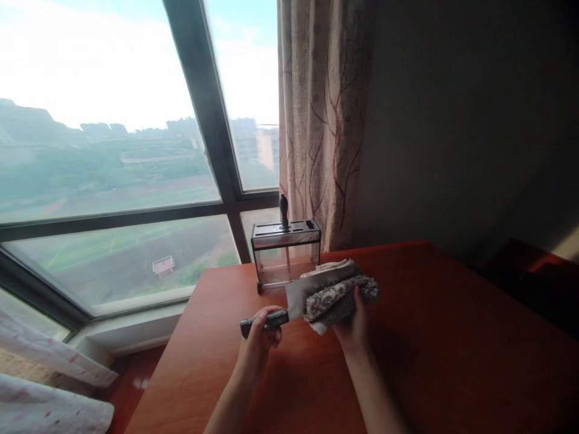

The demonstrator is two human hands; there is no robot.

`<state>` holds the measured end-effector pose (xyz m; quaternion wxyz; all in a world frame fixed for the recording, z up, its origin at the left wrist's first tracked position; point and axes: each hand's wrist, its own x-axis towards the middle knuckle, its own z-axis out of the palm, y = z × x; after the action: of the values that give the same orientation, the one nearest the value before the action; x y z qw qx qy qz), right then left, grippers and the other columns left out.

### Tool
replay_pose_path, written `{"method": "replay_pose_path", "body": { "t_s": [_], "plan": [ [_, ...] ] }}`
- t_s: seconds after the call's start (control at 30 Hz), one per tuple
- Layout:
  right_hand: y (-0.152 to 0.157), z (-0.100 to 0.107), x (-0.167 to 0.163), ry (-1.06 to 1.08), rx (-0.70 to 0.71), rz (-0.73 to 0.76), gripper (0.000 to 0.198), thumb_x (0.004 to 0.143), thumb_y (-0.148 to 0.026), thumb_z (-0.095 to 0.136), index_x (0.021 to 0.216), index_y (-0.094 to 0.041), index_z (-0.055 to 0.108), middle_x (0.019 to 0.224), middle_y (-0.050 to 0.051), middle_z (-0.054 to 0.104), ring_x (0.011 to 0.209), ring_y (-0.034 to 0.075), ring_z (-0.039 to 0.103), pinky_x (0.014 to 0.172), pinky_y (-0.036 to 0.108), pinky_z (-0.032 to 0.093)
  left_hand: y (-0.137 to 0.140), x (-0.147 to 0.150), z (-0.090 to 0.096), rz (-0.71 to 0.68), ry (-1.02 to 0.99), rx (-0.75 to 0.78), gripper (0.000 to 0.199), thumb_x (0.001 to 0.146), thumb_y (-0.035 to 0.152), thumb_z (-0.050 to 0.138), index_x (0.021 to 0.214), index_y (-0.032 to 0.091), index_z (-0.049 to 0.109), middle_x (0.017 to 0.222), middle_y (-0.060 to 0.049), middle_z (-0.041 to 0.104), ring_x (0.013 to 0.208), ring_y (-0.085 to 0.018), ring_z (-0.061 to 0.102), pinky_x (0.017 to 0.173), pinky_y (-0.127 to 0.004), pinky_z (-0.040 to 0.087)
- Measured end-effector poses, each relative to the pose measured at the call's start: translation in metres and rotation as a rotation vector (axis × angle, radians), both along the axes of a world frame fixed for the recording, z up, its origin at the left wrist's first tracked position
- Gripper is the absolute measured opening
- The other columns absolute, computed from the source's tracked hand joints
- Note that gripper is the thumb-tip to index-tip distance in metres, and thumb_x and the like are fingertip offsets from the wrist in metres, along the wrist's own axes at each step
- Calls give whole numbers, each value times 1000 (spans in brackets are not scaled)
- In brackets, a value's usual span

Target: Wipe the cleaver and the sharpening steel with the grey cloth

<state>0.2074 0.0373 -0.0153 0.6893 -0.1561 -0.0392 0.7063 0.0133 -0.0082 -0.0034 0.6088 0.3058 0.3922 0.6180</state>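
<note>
While left hand (pixel 261 330) fists the knife (pixel 289 304) handle, right hand (pixel 353 325) pinches folded cloth (pixel 337 295) around the blade, above red table (pixel 452 337); knife block (pixel 286 253) behind.

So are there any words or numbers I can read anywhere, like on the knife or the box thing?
None can be read.
Knife in the left hand: no readable mark on blade or handle.
Cloth in the right hand: only a pattern.
Clear knife block: no label visible.
Curtain: branch pattern, no words.
Buildings outside the window: too hazy to show any signs.
</note>
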Motion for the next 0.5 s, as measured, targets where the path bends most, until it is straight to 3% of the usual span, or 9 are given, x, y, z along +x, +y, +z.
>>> {"method": "replay_pose_path", "body": {
  "t_s": [0.27,0.5],
  "plan": [
    [-3,-1,-7,-2,21,33,43,81,-45,64,119,-25,61,118,2,68,112,21,61,105,42,40,0,-8,-5,-84,-189,55,27,80,38,59,90,15,69,51,0,55,48,-10,45,49,-21,34],
    [-5,0,-12,-4,34,99,43,81,-45,64,118,-23,62,118,3,68,112,22,60,104,43,41,2,-7,-5,-89,-118,30,27,81,37,57,92,15,67,49,-1,56,46,-11,47,46,-21,34]
  ]
}}
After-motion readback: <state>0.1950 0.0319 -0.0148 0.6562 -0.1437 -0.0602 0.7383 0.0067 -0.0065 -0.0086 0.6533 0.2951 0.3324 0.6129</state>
